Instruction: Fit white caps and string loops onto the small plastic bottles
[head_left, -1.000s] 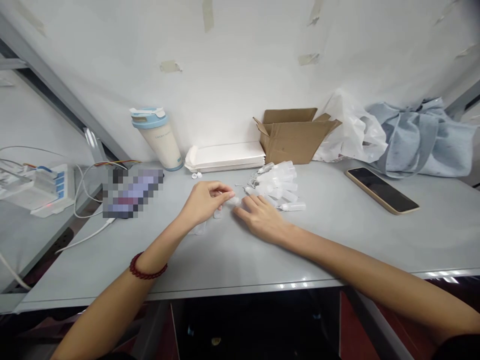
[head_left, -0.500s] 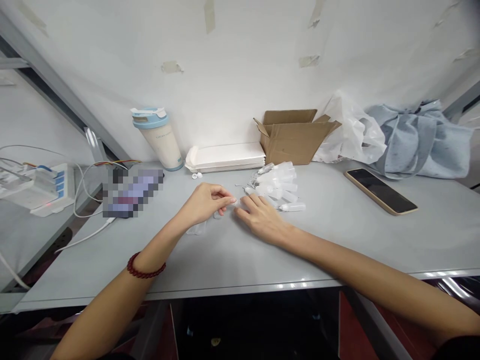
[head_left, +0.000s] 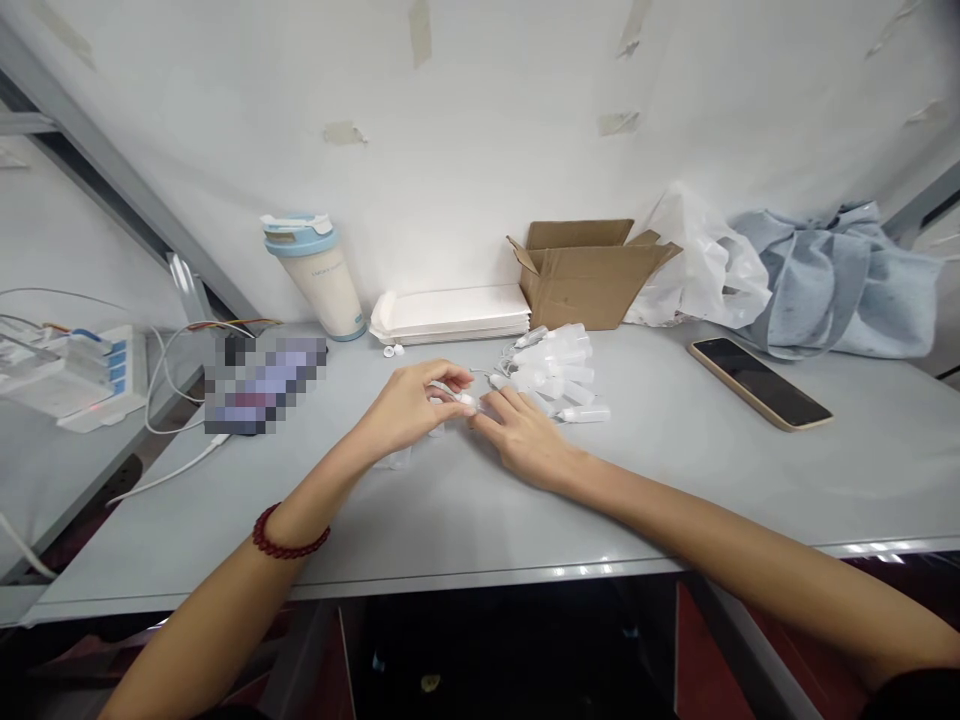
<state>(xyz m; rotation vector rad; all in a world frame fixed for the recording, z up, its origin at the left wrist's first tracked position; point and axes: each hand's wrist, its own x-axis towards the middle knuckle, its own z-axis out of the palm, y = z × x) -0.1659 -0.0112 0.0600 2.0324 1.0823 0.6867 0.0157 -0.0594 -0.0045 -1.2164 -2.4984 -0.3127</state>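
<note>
My left hand is closed in a pinch, with a small white cap showing between thumb and fingers. Right beside it, my right hand has its fingers curled on a small translucent plastic bottle, mostly hidden under them. The two hands almost meet at the cap. Just behind my right hand lies a pile of clear squeeze bottles with white tips. Another translucent plastic piece rests below my left hand, partly covered by the wrist. Two tiny white caps lie farther back.
Along the wall stand a tumbler, a white paper stack, an open cardboard box, a plastic bag and a blue cloth bag. A phone lies at right. A power strip with cables is at left.
The fingers of my left hand have parted slightly and shifted around the cap, which now shows more clearly. My right hand stays nearly in place.
</note>
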